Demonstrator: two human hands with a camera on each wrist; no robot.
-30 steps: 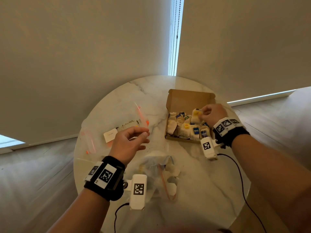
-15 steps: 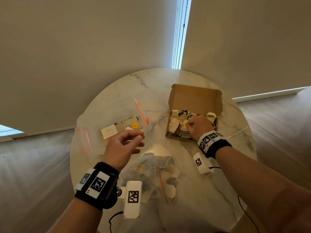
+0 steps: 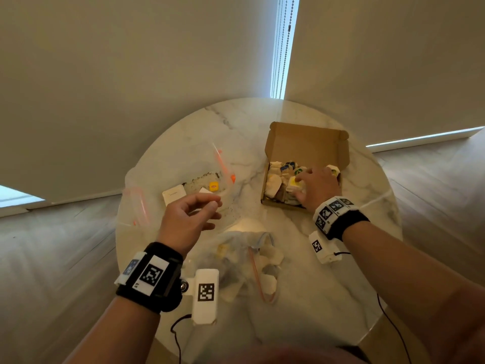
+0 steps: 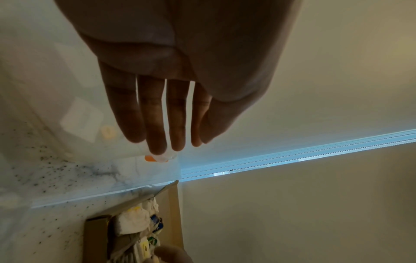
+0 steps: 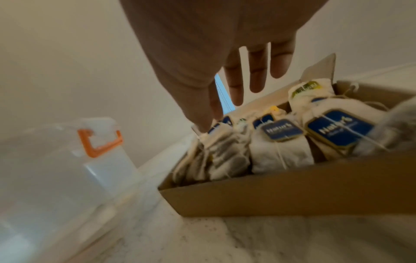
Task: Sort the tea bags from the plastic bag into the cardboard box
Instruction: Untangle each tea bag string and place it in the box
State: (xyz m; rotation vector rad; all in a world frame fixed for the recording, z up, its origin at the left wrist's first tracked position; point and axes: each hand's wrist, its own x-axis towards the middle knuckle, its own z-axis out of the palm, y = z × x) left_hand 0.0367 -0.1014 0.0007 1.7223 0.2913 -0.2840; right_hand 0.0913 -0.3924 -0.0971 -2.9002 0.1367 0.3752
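Note:
An open cardboard box (image 3: 307, 143) sits at the right of the round marble table (image 3: 301, 306), filled with several tea bags (image 3: 275, 183) with blue, yellow and green tags (image 5: 337, 131). My right hand (image 3: 304, 185) is inside the box. Its fingers are straight and spread, resting on the tea bags, and the thumb touches one (image 5: 220, 142). A crumpled plastic bag (image 3: 236, 258) lies near me with a few tea bags (image 3: 270, 256) spilling out. My left hand (image 3: 211, 202) hovers left of centre, fingers relaxed, holding nothing.
A larger clear zip bag (image 3: 183, 174) with an orange slider (image 5: 99, 142) lies left of the box, holding a white card, a yellow tag and tea dust. Dust speckles the marble (image 4: 45, 169). Closed blinds stand right behind the table. Cables trail off the near edge.
My right hand held a yellow-tagged tea bag above the box, then lowered it in and let go. It now lies flat on the pile. The left hand has barely moved.

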